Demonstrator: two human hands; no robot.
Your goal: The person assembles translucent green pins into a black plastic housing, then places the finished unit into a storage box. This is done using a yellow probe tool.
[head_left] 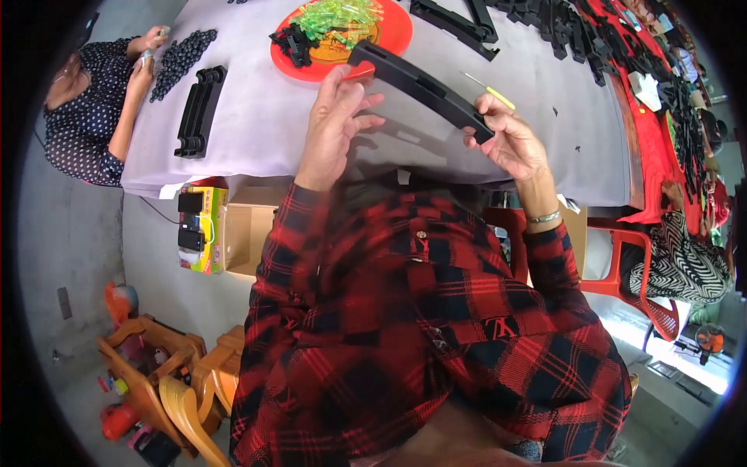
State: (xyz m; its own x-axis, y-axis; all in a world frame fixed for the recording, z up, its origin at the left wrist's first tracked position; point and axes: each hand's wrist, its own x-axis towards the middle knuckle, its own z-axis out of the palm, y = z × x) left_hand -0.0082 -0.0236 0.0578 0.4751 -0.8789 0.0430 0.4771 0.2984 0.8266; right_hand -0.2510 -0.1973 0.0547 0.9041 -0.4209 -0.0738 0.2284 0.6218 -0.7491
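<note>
Over at the left, a stack of black moulded bars (201,111) is seen lying on the grey-clothed bench (257,132). The left hand (333,124) is curled around one end of the long, curved black plastic strip (420,87), held above the bench edge; the right hand (510,140) pinches the other end. Both ends are best gripped evenly, since the rigid, matte moulding looks liable to twist.

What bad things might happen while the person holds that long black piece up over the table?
1. The long black plastic piece is gripped only at its ends by the left hand and right hand, so it might slip and drop.
2. Its far end hangs over the red plate of green bits; a swing could scatter them.
3. The small yellow-handled tool lies close to the right hand and could get knocked away.
</note>
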